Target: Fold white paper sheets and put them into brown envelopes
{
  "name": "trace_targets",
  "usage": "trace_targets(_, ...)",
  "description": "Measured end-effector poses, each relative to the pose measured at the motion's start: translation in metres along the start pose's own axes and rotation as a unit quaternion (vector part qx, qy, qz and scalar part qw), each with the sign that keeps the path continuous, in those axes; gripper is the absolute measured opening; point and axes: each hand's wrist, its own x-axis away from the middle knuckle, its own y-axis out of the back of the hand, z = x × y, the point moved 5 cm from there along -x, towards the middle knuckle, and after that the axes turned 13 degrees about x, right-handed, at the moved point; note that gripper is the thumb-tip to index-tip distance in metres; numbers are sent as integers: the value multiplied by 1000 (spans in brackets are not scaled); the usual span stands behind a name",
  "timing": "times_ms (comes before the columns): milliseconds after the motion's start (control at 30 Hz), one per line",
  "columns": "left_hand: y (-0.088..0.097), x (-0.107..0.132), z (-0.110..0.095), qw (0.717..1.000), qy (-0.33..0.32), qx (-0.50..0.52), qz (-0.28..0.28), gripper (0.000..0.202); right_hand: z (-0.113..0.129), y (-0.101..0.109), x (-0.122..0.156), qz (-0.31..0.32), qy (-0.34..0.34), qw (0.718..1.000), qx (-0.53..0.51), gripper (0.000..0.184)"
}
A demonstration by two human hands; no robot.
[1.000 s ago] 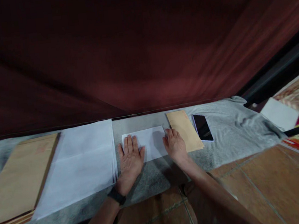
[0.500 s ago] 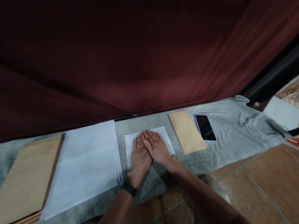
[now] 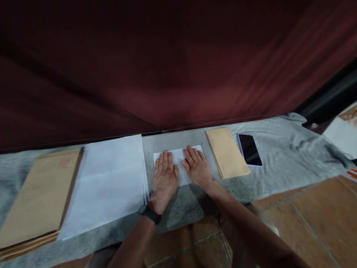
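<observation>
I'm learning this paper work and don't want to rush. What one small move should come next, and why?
I'd probably lift the right hand while the left hand holds the small white paper down on the grey cloth. Both hands lie flat on the paper side by side and hide much of it, so uncovering its right half should show whether it lies flat.

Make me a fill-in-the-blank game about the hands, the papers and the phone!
1. The left hand and right hand lie on a small paper coloured ____.
2. The dark wristband is on the same arm as the ____ hand.
3. The phone lies on a ____ cloth.
4. The small brown stack lies ____ the right hand and the phone.

Missing words: white; left; grey; between
</observation>
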Motion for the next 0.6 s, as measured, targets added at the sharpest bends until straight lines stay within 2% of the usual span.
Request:
trace_targets(233, 7, 6, 11, 999, 45, 5, -20, 62, -25, -3, 11, -14, -34, 999, 22, 62)
trace_targets(400, 19, 16, 18, 996, 52, 5, -69, 62, -29, -3, 14, -3, -43, 999, 27, 63)
trace_targets(500, 27, 17, 5, 997, 14, 1, -76, 62, -29, -3, 13, -2, -46, 999, 24, 64)
trace_targets(600, 21, 18, -19, 998, -49, 8, -32, 62, -28, -4, 13, -3, -47, 999, 11, 63)
